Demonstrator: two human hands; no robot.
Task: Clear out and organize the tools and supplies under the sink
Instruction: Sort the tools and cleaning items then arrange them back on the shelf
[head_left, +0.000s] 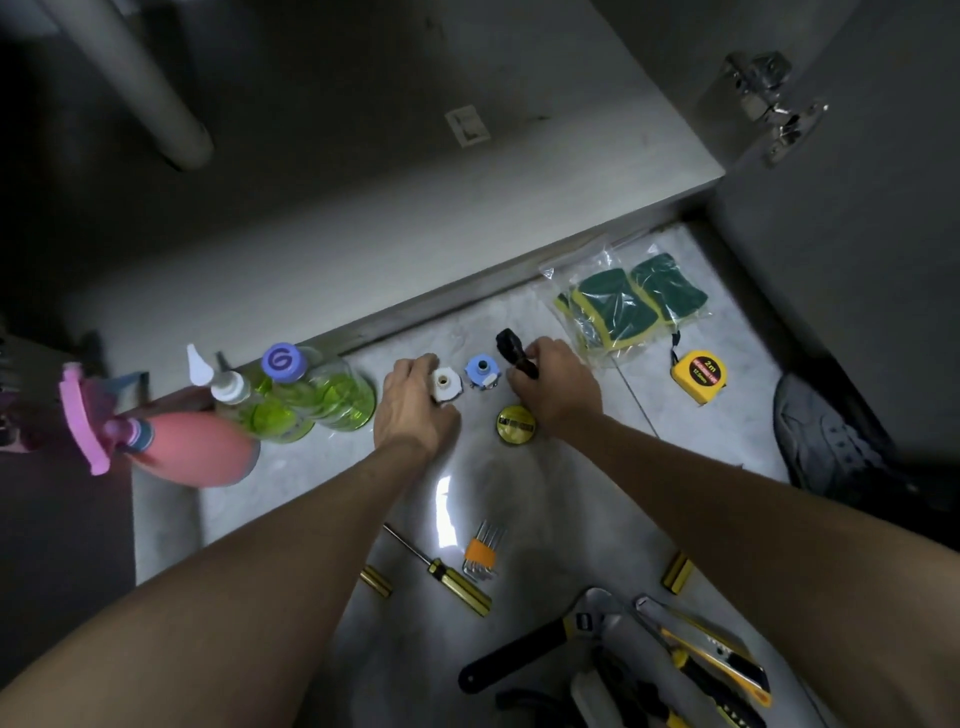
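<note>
On the pale floor in front of the open cabinet, my left hand (413, 402) grips a small white plastic fitting (445, 385). My right hand (556, 387) is closed around a black fitting (511, 348) that sticks up out of my fist. A blue fitting (482, 370) stands between the two hands. A round yellow tin (515, 423) lies just below my right hand. Two green soap bottles (306, 400) and a pink spray bottle (171, 447) stand to the left.
A bag of green sponges (628, 304) and a yellow tape measure (698, 376) lie at the right. Nearer me lie a screwdriver (447, 574), hex keys (480, 553), a wrench (540, 644) and a utility knife (706, 647). A grey shoe (826, 441) sits far right.
</note>
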